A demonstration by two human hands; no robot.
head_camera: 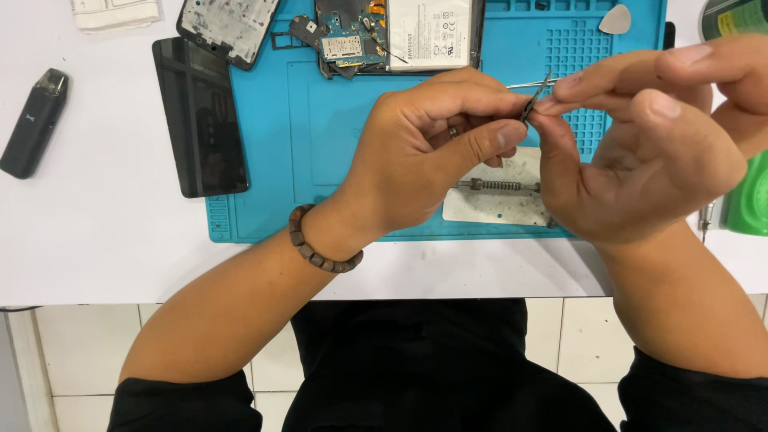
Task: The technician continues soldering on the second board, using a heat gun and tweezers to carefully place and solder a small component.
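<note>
- Left hand (pixel 424 152) is closed over the blue mat (pixel 272 144), thumb and fingers pinching a small dark part (pixel 534 102). It wears a ring and a brown bead bracelet (pixel 320 244).
- Right hand (pixel 648 152) meets it above the mat's right half, thumb and forefinger gripping the same part from the other side. What kind of part it is cannot be told.
- Thin metal tweezers (pixel 530 82) run sideways just behind the fingertips; which hand holds them is unclear.
- On the mat, under the hands, lies a grey metal plate (pixel 496 200) with a spring-like clamp.
- At the mat's far edge sits an opened phone (pixel 400 36): inside its frame are a white battery and a circuit board.
- A grey pick (pixel 615 19) rests in the mat's far right corner.
- A black screen panel (pixel 200 116) overlaps the mat's left edge; a second phone frame (pixel 228 28) lies at its far left corner.
- Left of the mat, well apart on the white table (pixel 96 232), lies a small black device (pixel 34 122).
- Right of the mat is a green object (pixel 750 200), partly out of view.
</note>
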